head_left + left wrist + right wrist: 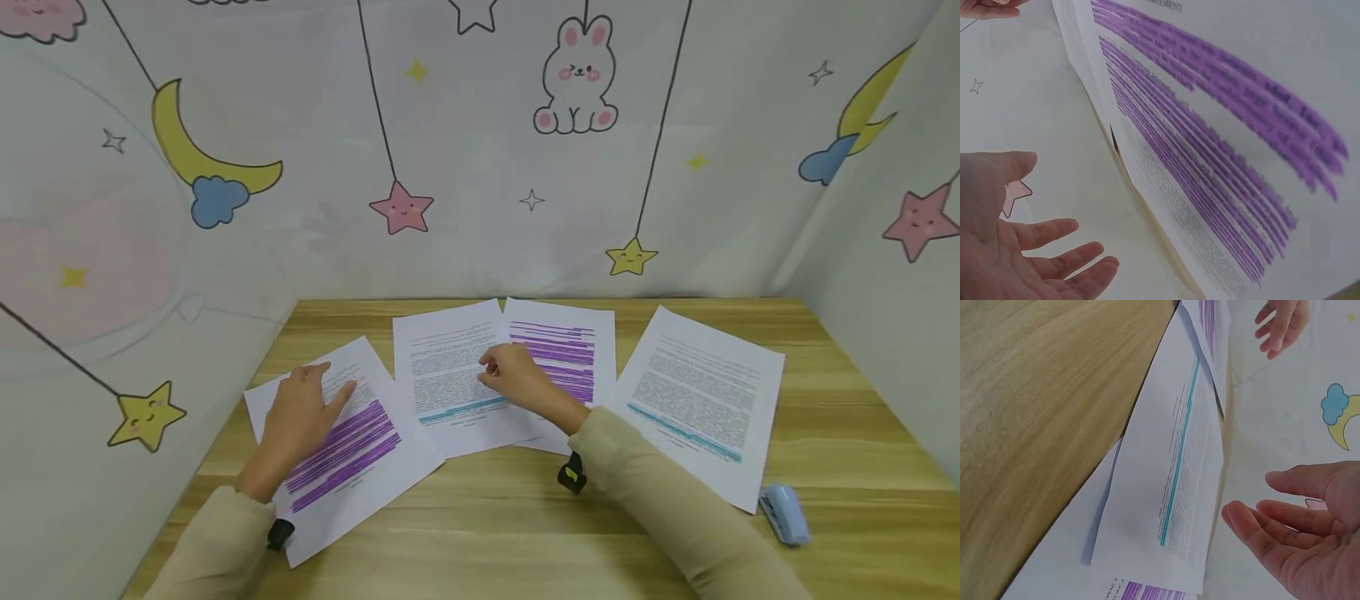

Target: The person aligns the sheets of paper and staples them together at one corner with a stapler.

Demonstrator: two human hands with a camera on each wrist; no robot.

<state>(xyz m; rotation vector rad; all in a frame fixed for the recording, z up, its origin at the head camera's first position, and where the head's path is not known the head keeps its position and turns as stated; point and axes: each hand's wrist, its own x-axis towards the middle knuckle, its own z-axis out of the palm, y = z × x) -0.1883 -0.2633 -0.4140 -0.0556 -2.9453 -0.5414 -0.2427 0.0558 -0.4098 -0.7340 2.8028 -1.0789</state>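
My left hand (300,417), fingers spread and bent a little, is over the leftmost printed sheet (360,492), which has thick purple highlighter lines. Nothing is between its fingers in the left wrist view. My right hand (525,379) hovers over the two middle sheets, thumb and fingers loosely bent and apart in the right wrist view. Below it, a sheet with one blue highlighted band (450,392) partly covers a purple-highlighted sheet (562,342). Farther right lies another blue-banded sheet (697,400), tilted clockwise.
A light blue stapler (784,515) lies at the right, by the lower corner of the rightmost sheet. The wood-grain table (480,533) ends at a white cloth backdrop (480,133) with cartoon stars, moons and a rabbit, which also flanks it on both sides.
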